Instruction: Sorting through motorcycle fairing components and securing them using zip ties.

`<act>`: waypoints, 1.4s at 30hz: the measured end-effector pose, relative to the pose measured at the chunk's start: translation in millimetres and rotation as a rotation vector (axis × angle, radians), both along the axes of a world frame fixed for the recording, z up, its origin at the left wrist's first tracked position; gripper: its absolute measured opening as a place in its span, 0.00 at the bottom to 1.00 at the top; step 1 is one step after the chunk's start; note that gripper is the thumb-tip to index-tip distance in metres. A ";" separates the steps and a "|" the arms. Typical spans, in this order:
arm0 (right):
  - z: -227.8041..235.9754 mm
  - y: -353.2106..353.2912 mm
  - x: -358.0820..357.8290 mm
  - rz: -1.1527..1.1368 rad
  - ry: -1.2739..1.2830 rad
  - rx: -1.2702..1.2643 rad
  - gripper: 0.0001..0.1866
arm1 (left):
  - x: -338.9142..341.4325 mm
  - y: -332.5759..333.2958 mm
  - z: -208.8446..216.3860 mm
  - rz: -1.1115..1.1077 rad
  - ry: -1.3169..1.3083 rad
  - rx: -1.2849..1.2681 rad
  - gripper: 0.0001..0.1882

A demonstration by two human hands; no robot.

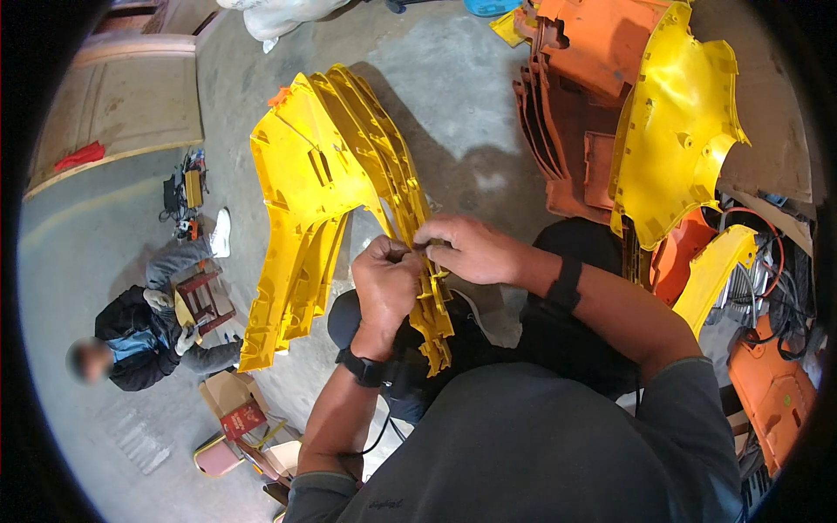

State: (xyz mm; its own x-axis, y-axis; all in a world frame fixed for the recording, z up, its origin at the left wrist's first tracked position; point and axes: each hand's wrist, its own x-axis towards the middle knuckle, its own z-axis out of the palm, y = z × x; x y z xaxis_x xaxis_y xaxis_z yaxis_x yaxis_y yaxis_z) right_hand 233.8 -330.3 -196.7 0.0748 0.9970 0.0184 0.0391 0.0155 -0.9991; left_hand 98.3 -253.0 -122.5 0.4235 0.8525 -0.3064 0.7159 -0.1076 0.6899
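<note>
A stack of yellow moulded plastic panels [316, 166], nested together and forked into two long arms, stands in front of me and leans toward my knees. My left hand [386, 283] is closed, its fingers bunched at the edge of the right-hand arm of the stack. Close beside it, my right hand [471, 251] pinches at the same ribbed edge with curled fingers. The fingertips of both hands nearly meet there, and whatever small thing may be between them is hidden. Dark bands circle both wrists.
To the right lie orange plastic panels [593, 52], a large yellow panel [676, 131] and tangled cables [776, 296]. At the left a person [144, 327] sits low, gloved, holding a yellow piece by a small stool [205, 301]. Cardboard boxes [228, 397] stand at lower left.
</note>
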 end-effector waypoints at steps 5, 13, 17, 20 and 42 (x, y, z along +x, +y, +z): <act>1.1 11.7 -2.0 0.022 -0.150 -0.102 0.12 | 2.8 24.2 3.0 -0.230 0.065 -0.006 0.04; -8.4 24.3 6.2 0.145 0.016 -0.284 0.12 | 3.2 47.7 -4.5 -0.815 -0.109 0.320 0.07; -24.1 27.6 6.8 0.129 0.109 -0.263 0.12 | 2.7 52.8 -4.1 -0.941 -0.128 0.407 0.08; -21.4 42.2 16.1 0.253 0.018 -0.282 0.13 | 1.5 59.9 -4.2 -1.029 -0.148 0.431 0.08; -26.7 46.2 34.3 0.404 0.409 -0.366 0.11 | -1.6 66.1 -8.9 -1.296 -0.208 0.785 0.12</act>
